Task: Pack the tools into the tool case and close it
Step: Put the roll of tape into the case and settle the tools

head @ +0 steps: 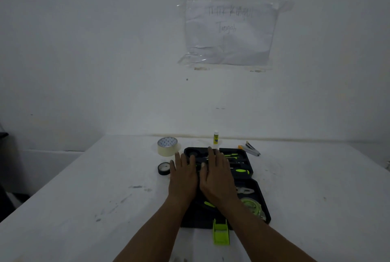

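Observation:
A black tool case (258,193) lies open and flat on the white table, with its far half and near half side by side. Green-handled tools (241,171) sit in the far half, and a round tape measure (251,203) sits in the near half. A green latch (221,232) sticks out at the near edge. My left hand (183,175) and my right hand (217,173) lie flat, fingers straight, side by side over the left part of the case. They hide what is beneath them.
A roll of pale tape (167,146) and a small black tape roll (164,168) lie left of the case. A glue stick (215,137) stands behind it, and a stapler-like tool (250,149) lies at the back right. The wall runs along the table's far edge.

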